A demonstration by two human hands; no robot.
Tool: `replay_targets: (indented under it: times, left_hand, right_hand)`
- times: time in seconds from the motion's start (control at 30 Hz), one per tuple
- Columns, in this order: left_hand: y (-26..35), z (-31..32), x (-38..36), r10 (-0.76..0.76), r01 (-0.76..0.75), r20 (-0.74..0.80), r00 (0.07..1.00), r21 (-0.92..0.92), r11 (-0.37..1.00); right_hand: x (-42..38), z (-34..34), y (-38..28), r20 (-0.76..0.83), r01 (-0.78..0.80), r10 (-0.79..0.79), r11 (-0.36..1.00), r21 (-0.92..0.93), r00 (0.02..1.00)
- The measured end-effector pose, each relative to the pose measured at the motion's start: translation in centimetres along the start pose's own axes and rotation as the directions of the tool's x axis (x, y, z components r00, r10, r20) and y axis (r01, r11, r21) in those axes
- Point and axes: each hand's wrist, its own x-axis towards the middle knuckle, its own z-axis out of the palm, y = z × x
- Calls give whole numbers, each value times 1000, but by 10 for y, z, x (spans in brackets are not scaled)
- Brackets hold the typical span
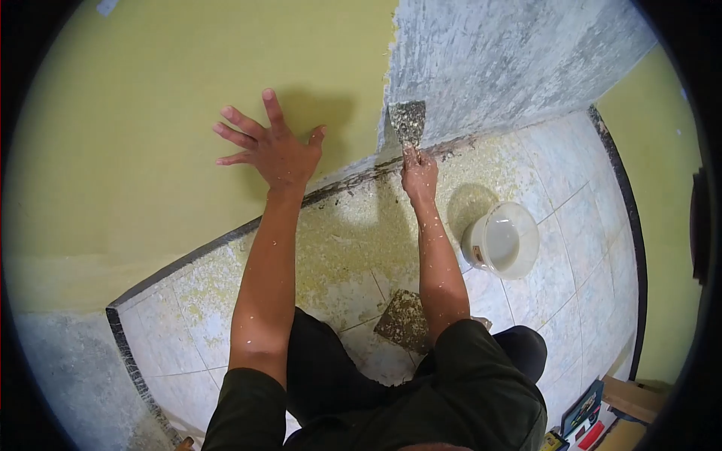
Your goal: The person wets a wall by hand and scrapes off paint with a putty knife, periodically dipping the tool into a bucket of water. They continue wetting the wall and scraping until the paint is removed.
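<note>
In the head view my right hand (420, 177) is closed around the handle of a paint scraper (408, 120). Its wide blade, speckled with paint flakes, lies at the lower edge of the yellow wall paint, against the bared grey wall (496, 60). My left hand (280, 150) is spread, fingers apart, over the yellow wall (173, 98), and casts a shadow there. Small paint flakes stick to both forearms. Below the hands, yellow-green flakes (338, 240) cover the floor tiles.
A white plastic bucket (517, 269) with cloudy liquid stands right of my right forearm. A flake-covered brown sheet (404, 319) lies between my legs. Dark trim (203, 255) runs along the wall's foot. Boxes and small items (632, 402) sit at lower right.
</note>
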Motion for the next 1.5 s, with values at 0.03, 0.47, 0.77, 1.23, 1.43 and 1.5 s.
replay_targets:
  times: [0.03,0.47,0.77,1.23,1.43,1.5]
  left_hand:
    - [0,-1,2,-11,11,6,1000,5,1000]
    - [0,-2,-1,-19,19,12,1000,-9,1000]
    - [0,-4,2,-28,22,89,996,70,997]
    - [1,-11,3,5,-9,57,998,71,997]
    - [2,-9,-5,-30,28,82,996,23,999]
    - [2,-11,1,-13,4,101,995,89,996]
  right_hand:
    - [3,-3,-9,-21,39,-38,998,54,999]
    - [19,-51,-83,107,-287,269,929,233,957]
    - [20,-55,-86,152,-246,210,929,277,966]
    - [11,-35,-50,33,-116,113,985,129,993]
    - [22,-56,-84,158,-281,245,921,269,957]
    - [14,-41,-53,105,-135,113,963,234,988]
